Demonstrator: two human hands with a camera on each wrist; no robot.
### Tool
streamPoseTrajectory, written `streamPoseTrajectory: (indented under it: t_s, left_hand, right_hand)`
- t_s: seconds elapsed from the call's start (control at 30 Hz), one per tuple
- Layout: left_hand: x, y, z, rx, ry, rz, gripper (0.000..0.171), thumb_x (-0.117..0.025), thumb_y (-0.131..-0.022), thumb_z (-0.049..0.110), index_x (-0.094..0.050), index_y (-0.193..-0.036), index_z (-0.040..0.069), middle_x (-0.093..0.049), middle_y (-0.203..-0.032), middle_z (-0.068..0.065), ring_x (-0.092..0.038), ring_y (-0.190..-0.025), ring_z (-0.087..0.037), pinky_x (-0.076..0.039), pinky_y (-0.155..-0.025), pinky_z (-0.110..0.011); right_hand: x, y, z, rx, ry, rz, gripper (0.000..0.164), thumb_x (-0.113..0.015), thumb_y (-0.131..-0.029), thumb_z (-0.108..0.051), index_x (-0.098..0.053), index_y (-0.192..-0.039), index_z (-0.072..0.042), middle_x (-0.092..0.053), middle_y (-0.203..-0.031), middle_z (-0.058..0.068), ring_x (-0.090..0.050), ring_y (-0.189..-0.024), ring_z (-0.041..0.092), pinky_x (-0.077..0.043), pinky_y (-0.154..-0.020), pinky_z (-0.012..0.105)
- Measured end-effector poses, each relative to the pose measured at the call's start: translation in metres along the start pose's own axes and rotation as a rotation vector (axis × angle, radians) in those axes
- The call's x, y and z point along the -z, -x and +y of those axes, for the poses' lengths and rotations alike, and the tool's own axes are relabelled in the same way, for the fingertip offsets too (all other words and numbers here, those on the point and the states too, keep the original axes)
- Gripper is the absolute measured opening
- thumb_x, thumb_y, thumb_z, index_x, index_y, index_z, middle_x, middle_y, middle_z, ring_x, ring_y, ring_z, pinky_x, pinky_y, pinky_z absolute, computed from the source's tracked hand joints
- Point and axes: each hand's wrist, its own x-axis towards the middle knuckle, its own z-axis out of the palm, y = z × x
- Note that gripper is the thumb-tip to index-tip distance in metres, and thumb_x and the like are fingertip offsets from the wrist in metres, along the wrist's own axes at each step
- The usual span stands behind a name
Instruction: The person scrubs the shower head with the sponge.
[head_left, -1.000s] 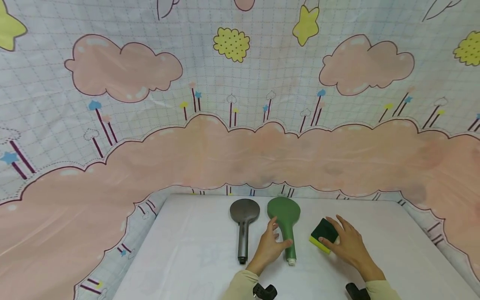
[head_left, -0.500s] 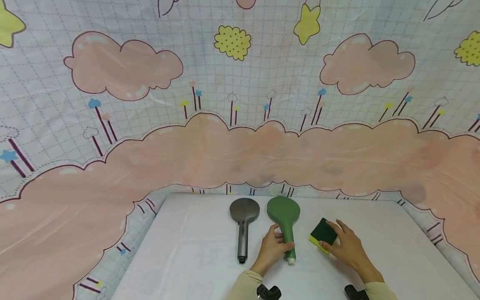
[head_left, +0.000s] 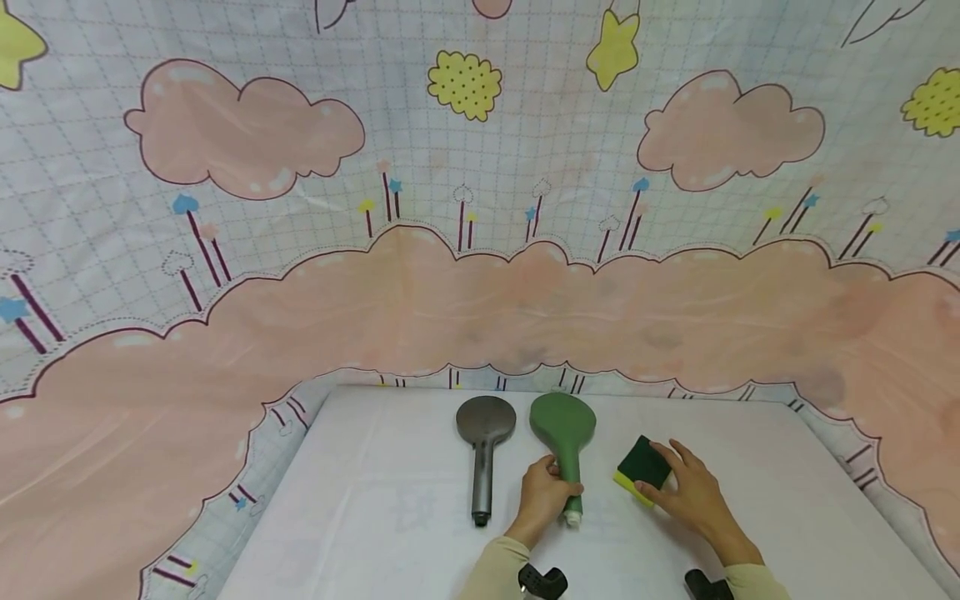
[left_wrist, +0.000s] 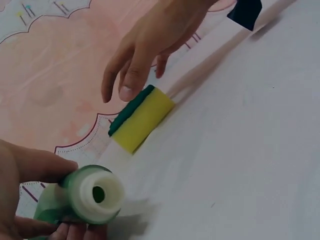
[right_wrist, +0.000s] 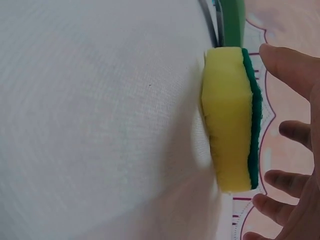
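My left hand (head_left: pixel 542 497) grips the handle of a green shower head (head_left: pixel 562 421), its thumb on one side and fingers curled round the other. In the left wrist view the handle's white hollow end (left_wrist: pixel 116 192) faces the camera. My right hand (head_left: pixel 697 497) hovers around the right side of a sponge (head_left: pixel 642 463) with a dark green scouring layer on top and yellow foam below. From the right wrist, the yellow sponge side (right_wrist: pixel 227 120) shows, with the spread, relaxed fingers standing off from it.
A dark grey shower head (head_left: pixel 485 421) lies to the left of the green one, its handle towards me. All rest on a white table (head_left: pixel 360 500). Behind it hangs a cloth (head_left: pixel 465 317) printed with clouds and stars.
My left hand has slid down along the green shower head's handle and its fingers have closed round it. My right hand has stayed close to the sponge, its fingers lowering slightly.
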Motion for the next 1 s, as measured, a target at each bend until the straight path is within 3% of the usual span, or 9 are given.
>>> streamPoseTrajectory:
  t_s: [0.23, 0.53, 0.77, 1.0]
  left_hand:
    - [0.007, -0.005, -0.001, 0.036, 0.205, -0.106, 0.063, -0.077, -0.077, 0.003, -0.051, -0.133, -0.009, -0.067, -0.111, -0.014, -0.065, -0.098, -0.023, -0.056, -0.086, -0.037]
    - [0.013, -0.006, -0.005, 0.09, 0.393, -0.235, 0.066, -0.073, -0.079, 0.001, -0.045, -0.139, -0.002, -0.069, -0.12, -0.012, -0.066, -0.087, -0.017, -0.053, -0.067, -0.031]
    - [0.015, -0.004, -0.004, 0.094, 0.452, -0.247, 0.068, -0.071, -0.082, -0.003, -0.04, -0.143, -0.005, -0.066, -0.124, -0.014, -0.067, -0.091, -0.017, -0.054, -0.072, -0.031]
    - [0.02, -0.001, -0.001, 0.044, 0.463, -0.273, 0.071, -0.071, -0.084, -0.002, -0.038, -0.146, -0.001, -0.064, -0.125, -0.013, -0.067, -0.095, -0.017, -0.054, -0.071, -0.03]
  right_hand:
    - [0.0, 0.0, -0.001, 0.002, -0.018, 0.001, 0.075, -0.071, -0.084, -0.052, -0.049, -0.141, -0.01, -0.04, -0.146, 0.031, -0.042, -0.127, 0.058, -0.035, -0.093, 0.076]
    - [-0.004, -0.005, -0.001, 0.027, -0.025, 0.033, 0.074, -0.073, -0.081, -0.05, -0.052, -0.139, -0.009, -0.042, -0.144, 0.032, -0.045, -0.124, 0.058, -0.038, -0.092, 0.075]
    - [-0.005, -0.006, -0.001, 0.045, -0.02, 0.051, 0.073, -0.076, -0.079, -0.047, -0.055, -0.136, -0.007, -0.045, -0.142, 0.033, -0.047, -0.122, 0.057, -0.04, -0.091, 0.075]
    - [-0.006, -0.006, -0.002, 0.058, -0.021, 0.057, 0.073, -0.079, -0.076, -0.046, -0.057, -0.133, -0.006, -0.046, -0.141, 0.033, -0.049, -0.121, 0.056, -0.042, -0.09, 0.073]
